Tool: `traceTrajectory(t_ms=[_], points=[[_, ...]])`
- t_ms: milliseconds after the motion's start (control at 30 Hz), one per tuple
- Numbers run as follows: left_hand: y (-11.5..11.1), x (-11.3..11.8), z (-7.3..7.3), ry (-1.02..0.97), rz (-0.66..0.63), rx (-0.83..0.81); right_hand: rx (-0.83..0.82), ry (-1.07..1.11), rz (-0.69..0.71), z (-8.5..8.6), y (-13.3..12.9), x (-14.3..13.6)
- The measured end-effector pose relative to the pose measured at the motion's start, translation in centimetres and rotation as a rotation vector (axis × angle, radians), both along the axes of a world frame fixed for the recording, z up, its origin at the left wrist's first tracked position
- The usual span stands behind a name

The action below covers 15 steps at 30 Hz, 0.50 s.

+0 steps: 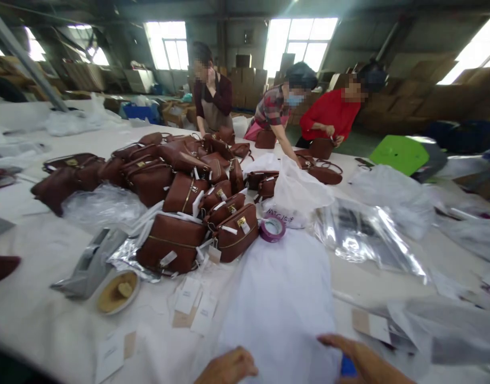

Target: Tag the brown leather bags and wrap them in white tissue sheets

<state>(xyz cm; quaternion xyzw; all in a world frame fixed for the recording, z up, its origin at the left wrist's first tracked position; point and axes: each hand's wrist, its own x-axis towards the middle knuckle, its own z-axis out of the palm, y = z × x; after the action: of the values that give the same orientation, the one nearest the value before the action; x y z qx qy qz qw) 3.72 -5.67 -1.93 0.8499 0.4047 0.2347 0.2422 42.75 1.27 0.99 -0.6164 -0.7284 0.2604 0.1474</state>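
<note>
A long white soft sheet (284,288), paper or cloth, stretches toward me in the head view. My left hand (231,367) is at its lower left edge, fingers curled together against it. On the opposite side is my right hand (362,358), fingers apart and one stretched over the sheet. Both hands are cut off by the frame's bottom. A small blue patch (347,367) shows under the right hand. Purple tape (272,228) lies at the sheet's far end, beside a brown handbag (237,233) with a zip and tags.
Many brown handbags (149,178) are heaped at the left. Nearer lie a grey tape dispenser (95,261), a dish (119,292) and paper tags (203,313). Clear plastic (368,234) covers the right side. Three co-workers (330,117) stand across the table, handling bags.
</note>
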Motion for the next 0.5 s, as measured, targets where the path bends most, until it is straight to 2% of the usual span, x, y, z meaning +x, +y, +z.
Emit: traceTrajectory(t_ms=[33,67,133,167,233,300,367,500], points=[[1.1,-0.3,0.8,-0.033,0.129,-0.036,-0.115,0.034,0.005,0.7,2.2,-1.2],[2.4,-0.4,1.4,-0.051,0.29,-0.063,-0.131,0.065,-0.119,1.2,4.6,-2.5],[5.4,-0.5,2.0,-0.078,0.619,-0.122,-0.027,0.06,-0.346,1.6,9.0,-5.0],[6.9,-0.5,2.0,-0.104,0.736,-0.183,0.068,0.043,-0.439,1.5,10.7,-6.0],[9.7,-0.2,1.8,-0.175,0.865,-0.357,0.247,-0.018,-0.547,0.6,13.3,-7.0],[11.7,0.0,1.5,-0.229,0.884,-0.548,0.331,-0.065,-0.623,-0.7,14.7,-6.9],[13.0,0.2,1.5,-0.236,0.824,-0.676,0.299,-0.052,-0.703,-1.8,15.3,-6.4],[15.0,0.7,2.0,-0.133,0.691,-0.77,0.175,-0.037,-0.794,-2.7,15.6,-6.3]])
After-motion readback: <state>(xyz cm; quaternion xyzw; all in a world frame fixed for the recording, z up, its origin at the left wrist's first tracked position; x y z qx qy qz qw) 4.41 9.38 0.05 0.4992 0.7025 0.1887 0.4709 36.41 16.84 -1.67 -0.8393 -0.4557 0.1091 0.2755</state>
